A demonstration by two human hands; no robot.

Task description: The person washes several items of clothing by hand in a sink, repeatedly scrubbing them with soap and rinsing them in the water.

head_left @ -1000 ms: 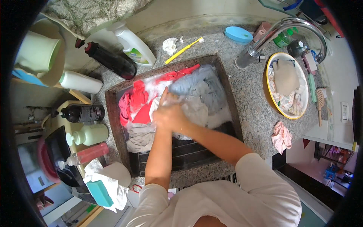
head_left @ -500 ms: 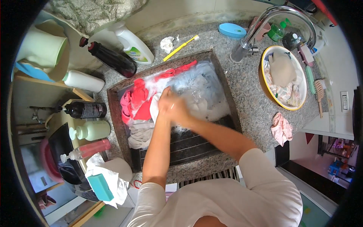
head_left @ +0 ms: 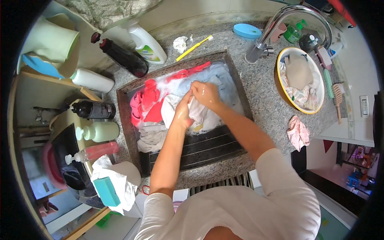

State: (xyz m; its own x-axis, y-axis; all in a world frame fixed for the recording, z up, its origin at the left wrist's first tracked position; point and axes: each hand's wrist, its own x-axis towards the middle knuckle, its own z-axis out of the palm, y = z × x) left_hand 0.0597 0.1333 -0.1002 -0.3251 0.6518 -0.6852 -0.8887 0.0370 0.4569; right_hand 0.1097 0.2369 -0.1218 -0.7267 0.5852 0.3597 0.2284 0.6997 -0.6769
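A white cloth [head_left: 169, 109] lies in the granite sink [head_left: 127, 116], gathered between the person's 2 hands over the mound of wet laundry. The left hand [head_left: 183, 112] and the right hand [head_left: 205, 93] meet knuckle to knuckle, fingers curled in tightly on bunched fabric; the exact folds under the fingertips are hidden.

The cloth looks soaked and limp, so it probably handles as soft and floppy, heavier than when dry, and slippery from the suds [head_left: 163, 87] around it. It does not look fragile, though a hard pull on a thin single layer could stretch it. A thick bunch taken with whole fists, 1 on each side of a short span, should hold better than a fingertip pinch at a loose edge.

The red garment [head_left: 152, 102] lies to its left, the pale blue garment [head_left: 226, 85] to its right, and the grey cloth [head_left: 151, 141] toward the near left. The black ridged slope [head_left: 208, 149] on the near side looks hard and wet.
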